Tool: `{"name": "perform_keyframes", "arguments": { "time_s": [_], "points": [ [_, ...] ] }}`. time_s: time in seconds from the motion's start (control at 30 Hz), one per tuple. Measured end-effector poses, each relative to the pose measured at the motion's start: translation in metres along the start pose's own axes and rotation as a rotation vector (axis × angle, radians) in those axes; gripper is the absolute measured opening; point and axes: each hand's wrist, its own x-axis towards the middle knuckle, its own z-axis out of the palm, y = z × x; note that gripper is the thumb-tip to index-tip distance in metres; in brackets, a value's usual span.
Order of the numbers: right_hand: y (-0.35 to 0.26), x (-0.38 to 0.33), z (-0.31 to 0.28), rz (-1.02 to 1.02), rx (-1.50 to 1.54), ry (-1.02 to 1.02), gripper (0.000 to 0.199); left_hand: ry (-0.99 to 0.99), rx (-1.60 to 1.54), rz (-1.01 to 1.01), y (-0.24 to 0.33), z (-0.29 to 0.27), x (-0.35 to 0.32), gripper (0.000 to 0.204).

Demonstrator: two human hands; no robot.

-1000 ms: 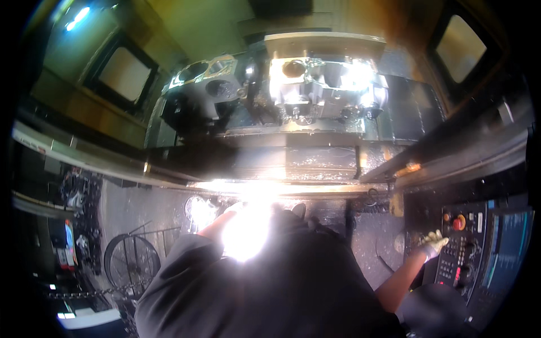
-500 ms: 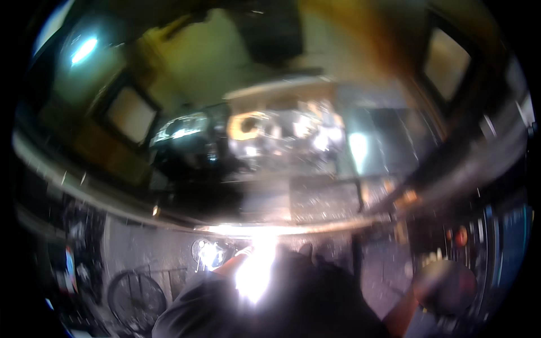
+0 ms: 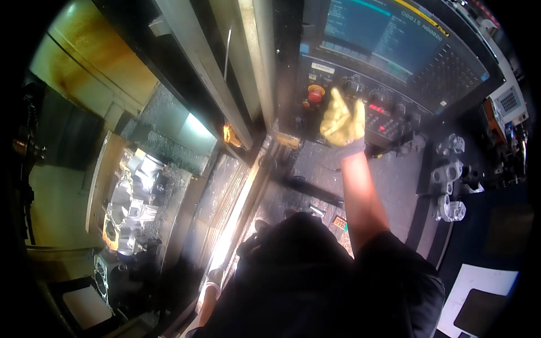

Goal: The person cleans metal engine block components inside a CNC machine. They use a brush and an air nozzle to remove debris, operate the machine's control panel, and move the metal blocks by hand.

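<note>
A: Far left of the fingers?

B: Bright metal castings [image 3: 132,197] clamped inside the machine, well apart from both hands. Closer in, a left hand [image 3: 209,284] low by the door rail [image 3: 239,180], mostly hidden. Cannot tell how far open or whether holding anything.

A: And just left of the fingers?

B: A red button [image 3: 315,94], round and raised, near but not touched.

A: The fingers themselves?

B: Right hand [image 3: 342,121], yellow-gloved, raised against the control panel [image 3: 394,115]. Fingers [image 3: 338,101] loosely spread, one pointing up, gripping nothing. Too blurred to say whether a tip presses a key or hovers just off it.

A: Handling of that panel?

B: Probably rigid and fixed in place, nothing to lift. Small stiff keys and knobs, likely wanting one fingertip square on the cap and a light push. Bulky glove, closely packed keys: some risk of catching a neighbour.

A: Above and right?

B: A lit screen [image 3: 389,34] above the fingers. Further right, more pale castings [image 3: 448,180] on a dark counter [image 3: 479,225], well clear.
</note>
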Motion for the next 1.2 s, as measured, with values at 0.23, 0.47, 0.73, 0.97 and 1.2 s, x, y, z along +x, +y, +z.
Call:
{"name": "perform_keyframes", "arguments": {
  "time_s": [0.23,0.47,0.73,0.97,1.2],
  "points": [
    [-0.008,0.034,0.007,0.033,0.168,-0.164,0.057,0.157,-0.327,-0.120,0.043,-0.033,-0.018,0.025],
    [-0.022,0.038,0.014,-0.024,-0.158,0.257,0.051,0.040,-0.122,-0.137,0.005,-0.014,-0.035,0.032],
    [-0.031,0.041,0.012,-0.030,-0.485,0.502,0.055,-0.051,-0.028,-0.080,0.000,0.013,-0.017,0.037],
    [-0.008,0.003,0.011,0.045,-0.416,0.369,0.066,-0.047,-0.041,0.035,0.082,0.026,0.084,0.042],
    [-0.025,-0.044,0.042,-0.053,-0.697,0.479,0.040,-0.070,0.051,0.036,0.124,0.018,0.136,0.047]
  ]
}}
